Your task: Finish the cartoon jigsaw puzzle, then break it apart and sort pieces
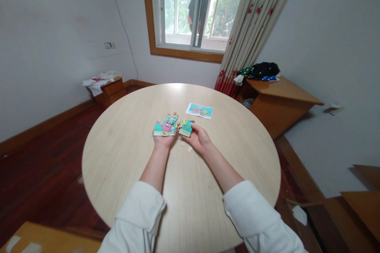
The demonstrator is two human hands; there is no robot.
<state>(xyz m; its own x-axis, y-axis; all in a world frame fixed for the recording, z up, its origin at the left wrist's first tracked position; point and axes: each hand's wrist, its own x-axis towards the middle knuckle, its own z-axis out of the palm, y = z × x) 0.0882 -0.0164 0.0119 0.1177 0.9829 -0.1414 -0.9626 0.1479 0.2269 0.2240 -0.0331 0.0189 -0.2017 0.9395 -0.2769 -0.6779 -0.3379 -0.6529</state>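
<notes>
My left hand is palm up, its fingers stretched out beneath a joined section of jigsaw puzzle in teal and pink. Some of those pieces lie loose or overlapping on the palm and fingers. Between thumb and fingers, my right hand grips another puzzle section, teal with yellow parts. The two sections are close together above the table, and whether they touch cannot be made out. A few loose puzzle pieces lie pale side up on the table just below my hands.
A printed picture card in teal, pink and yellow lies beyond my hands on the round wooden table. Wooden cabinets stand at the right and back left, with cloths on them. A curtain hangs beside the window.
</notes>
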